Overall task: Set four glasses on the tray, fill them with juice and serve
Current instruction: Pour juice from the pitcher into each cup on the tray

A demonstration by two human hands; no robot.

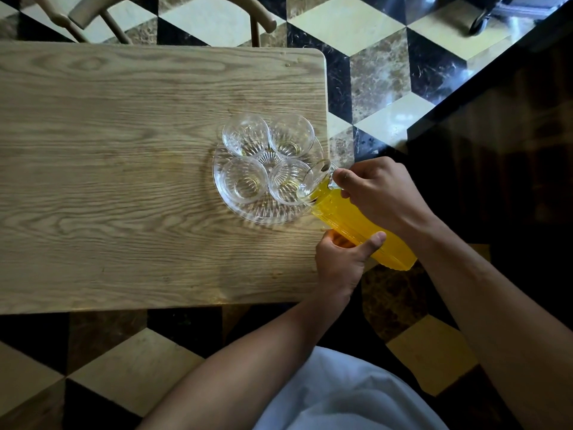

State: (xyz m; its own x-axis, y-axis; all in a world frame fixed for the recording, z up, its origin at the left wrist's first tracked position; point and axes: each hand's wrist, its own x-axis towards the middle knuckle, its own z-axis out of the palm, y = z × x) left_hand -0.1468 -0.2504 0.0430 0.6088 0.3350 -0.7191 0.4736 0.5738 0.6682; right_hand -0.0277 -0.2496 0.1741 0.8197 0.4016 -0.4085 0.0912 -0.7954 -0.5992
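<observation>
A round cut-glass tray (263, 214) sits near the right end of the wooden table (124, 181). Clear glasses stand on it in a square, each showing only a faint tint at the bottom: far left (245, 135), far right (290, 135), near left (243, 180), near right (286, 181). A glass jug of yellow juice (350, 218) is tilted leftward, its mouth over the near right glass. My right hand (381, 193) grips the jug's neck. My left hand (341, 259) supports its lower body from beneath.
A wooden chair (173, 17) stands beyond the table's far edge. The floor is patterned marble tile (381, 66). A dark counter or cabinet (496, 135) runs along the right. The table's right edge lies just beside the tray.
</observation>
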